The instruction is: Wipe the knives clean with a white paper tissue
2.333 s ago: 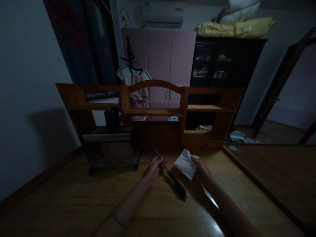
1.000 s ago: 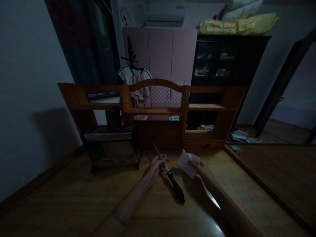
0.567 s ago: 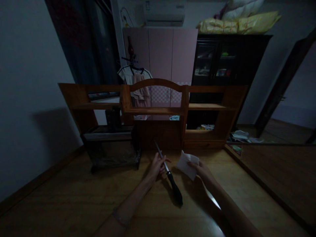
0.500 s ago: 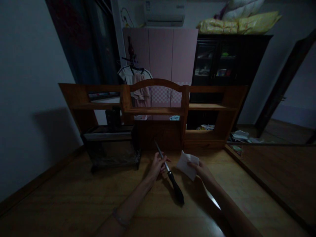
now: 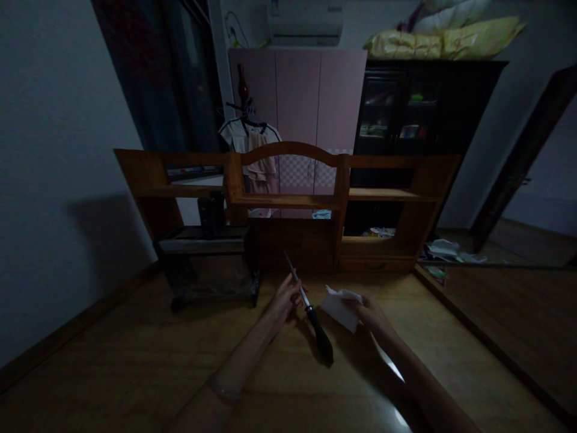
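Note:
My left hand (image 5: 287,294) is closed around the metal rod of a sharpening steel (image 5: 320,335). The steel slants over the wooden tabletop, its thin tip pointing away from me and its thick black handle towards me. To the right of it, my right hand (image 5: 372,314) pinches a white paper tissue (image 5: 341,308) by its right side. The tissue's upper edge is folded over, and it stays apart from the rod. Dim light makes the fingertips hard to make out.
A wooden shelf unit (image 5: 288,202) stands across the back of the tabletop (image 5: 135,367). At left, a black-framed box (image 5: 211,276) with a dark object on top sits before it. A raised wooden edge (image 5: 487,337) runs along the right side.
The sharpening steel's handle has shifted slightly left and away from me. In my right hand the tissue has tipped, its upper edge now folded down more. The view has moved a little.

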### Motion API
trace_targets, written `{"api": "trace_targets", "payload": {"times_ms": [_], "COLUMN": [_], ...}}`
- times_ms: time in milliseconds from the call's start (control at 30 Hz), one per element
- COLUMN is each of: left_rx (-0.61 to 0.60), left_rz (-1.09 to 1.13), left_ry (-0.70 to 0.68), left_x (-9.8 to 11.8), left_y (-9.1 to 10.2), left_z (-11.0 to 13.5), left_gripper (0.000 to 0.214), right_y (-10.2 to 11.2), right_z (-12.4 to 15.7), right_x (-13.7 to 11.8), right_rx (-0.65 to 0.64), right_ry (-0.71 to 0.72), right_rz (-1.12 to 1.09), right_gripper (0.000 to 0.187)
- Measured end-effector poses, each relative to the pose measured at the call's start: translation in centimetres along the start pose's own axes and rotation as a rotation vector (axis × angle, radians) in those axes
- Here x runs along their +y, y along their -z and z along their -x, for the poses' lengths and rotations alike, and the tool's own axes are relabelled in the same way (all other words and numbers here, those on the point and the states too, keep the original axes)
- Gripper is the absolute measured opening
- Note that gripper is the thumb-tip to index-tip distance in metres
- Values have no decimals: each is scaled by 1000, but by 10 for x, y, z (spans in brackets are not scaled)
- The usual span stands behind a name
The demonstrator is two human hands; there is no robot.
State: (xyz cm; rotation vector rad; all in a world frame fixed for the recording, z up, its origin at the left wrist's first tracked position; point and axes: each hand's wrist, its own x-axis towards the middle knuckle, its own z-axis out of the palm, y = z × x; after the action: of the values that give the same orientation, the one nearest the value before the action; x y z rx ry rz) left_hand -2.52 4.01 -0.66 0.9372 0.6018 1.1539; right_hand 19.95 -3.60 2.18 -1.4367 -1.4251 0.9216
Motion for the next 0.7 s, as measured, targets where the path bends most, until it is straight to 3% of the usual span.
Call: {"api": "trace_targets", "payload": {"times_ms": [133,267,433,533,700], "left_rx": [45,104,101,100,122], "left_rz": [22,26,48,61,69], "left_ry": [-10,2,33,36,55], "left_x": [-3,-4,1,3,2], "left_y": [1,2,1,1,2], "left_z": [-2,-2,0,1,2], "left_gripper": [72,67,63,61,56], "right_y": [-7,-20,-32,-30,-22], "right_z": [12,27,33,33,35], "right_x": [-20,-36,-29,-28,-41], "right_rx": [-80,-171,-373,-482,-613], "right_ry": [240,315,427,445,343], "right_rz": [123,148,97,79,62], "right_gripper": [35,35,40,43,34]}}
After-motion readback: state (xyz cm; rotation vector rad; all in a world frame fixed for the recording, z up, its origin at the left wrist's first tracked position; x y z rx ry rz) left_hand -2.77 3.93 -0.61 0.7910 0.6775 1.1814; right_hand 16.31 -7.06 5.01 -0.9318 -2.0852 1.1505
